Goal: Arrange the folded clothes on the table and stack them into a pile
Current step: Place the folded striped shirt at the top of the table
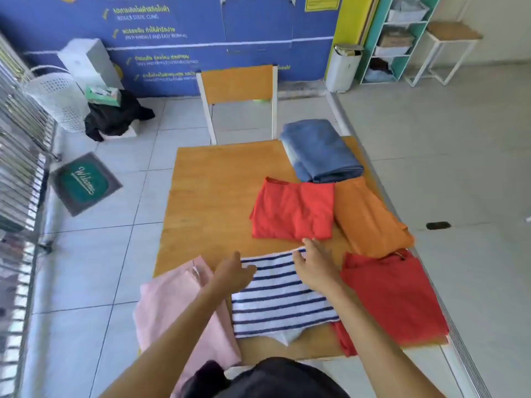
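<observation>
Far left on the tiled floor, a green doormat (pixel 85 183) reading "Welcome" in script; beside it a white perforated plastic basket (pixel 56 97). Along the blue wall (pixel 172 38), printed lines partly legible: "REDUCE STATIC CLING", "ANTI-WRINKLE AND EASY IRONING". On the wooden counter (pixel 212 196), left to right: a soft pink folded garment (pixel 178 308) overhanging the near left edge; a flat white knit with navy stripes (pixel 275 305) at the near middle; a rectangular red folded shirt (pixel 293 211) farther back; a thick blue denim bundle (pixel 319 150) at the far right corner; an orange folded piece (pixel 367 219) along the right edge; a second red garment (pixel 393 294) at the near right. Left hand (pixel 234 272) with fingers spread, resting at the striped knit's far left corner. Right hand (pixel 314 264) likewise spread flat, gripping nothing, on its far right edge. Hands apart
</observation>
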Demonstrator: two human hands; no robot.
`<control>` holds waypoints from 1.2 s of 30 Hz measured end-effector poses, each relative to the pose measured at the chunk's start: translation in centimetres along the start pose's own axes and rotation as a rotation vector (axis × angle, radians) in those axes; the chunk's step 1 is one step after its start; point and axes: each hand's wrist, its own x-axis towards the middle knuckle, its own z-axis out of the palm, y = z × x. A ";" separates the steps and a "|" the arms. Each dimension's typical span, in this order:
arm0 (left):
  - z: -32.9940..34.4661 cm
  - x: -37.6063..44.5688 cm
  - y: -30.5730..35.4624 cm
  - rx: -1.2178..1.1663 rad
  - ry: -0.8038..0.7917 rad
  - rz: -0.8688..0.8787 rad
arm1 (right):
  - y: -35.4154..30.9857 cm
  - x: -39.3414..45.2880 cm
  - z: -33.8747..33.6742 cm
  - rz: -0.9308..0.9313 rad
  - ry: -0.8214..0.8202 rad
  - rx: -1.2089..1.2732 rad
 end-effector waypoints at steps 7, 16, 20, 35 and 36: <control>3.7 -1.2 -3.2 -0.187 0.111 -0.068 | 2.7 -1.6 2.4 0.234 0.130 0.238; 3.4 -1.4 -4.8 -0.536 -0.008 -0.119 | 2.2 -1.8 2.9 0.333 0.093 0.126; 3.2 -1.5 -4.9 -0.684 -0.083 -0.165 | 2.3 -1.5 2.4 0.374 0.015 0.238; -2.4 0.3 -3.5 -1.105 -0.163 -0.098 | -0.9 2.7 0.2 0.285 -0.140 0.960; -3.6 0.7 -3.3 -1.098 -0.149 -0.103 | -1.8 3.3 -0.3 0.269 -0.166 0.983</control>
